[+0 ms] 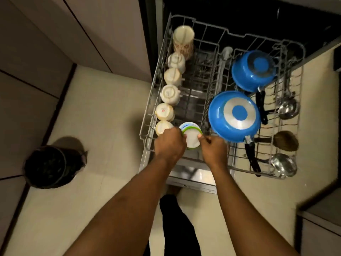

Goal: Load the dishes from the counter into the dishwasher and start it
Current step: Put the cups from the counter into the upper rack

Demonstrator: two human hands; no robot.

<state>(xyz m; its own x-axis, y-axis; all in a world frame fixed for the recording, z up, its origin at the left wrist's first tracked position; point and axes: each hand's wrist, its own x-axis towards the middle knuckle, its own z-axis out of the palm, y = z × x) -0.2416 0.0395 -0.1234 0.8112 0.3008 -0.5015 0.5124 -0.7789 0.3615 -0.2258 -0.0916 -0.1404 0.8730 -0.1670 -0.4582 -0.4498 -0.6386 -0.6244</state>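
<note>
The grey wire dishwasher rack (162, 58) is pulled out over the open door. A white container with a green rim (191, 134) sits at the rack's near edge, between both hands. My left hand (169, 145) grips its left side and my right hand (212, 148) pinches its right side. Several cream cups (170, 94) stand upside down in a row along the rack's left side, with a tall patterned mug (183, 41) at the far end. Two blue pans (234, 117) (253, 70) lie upside down on the right.
Steel ladles (287, 108) (283, 164) and a brown wooden spoon (286, 140) lie along the rack's right edge. A black bin (49, 167) stands on the pale floor at left. Cabinet fronts run along the left, and a counter corner shows at bottom right.
</note>
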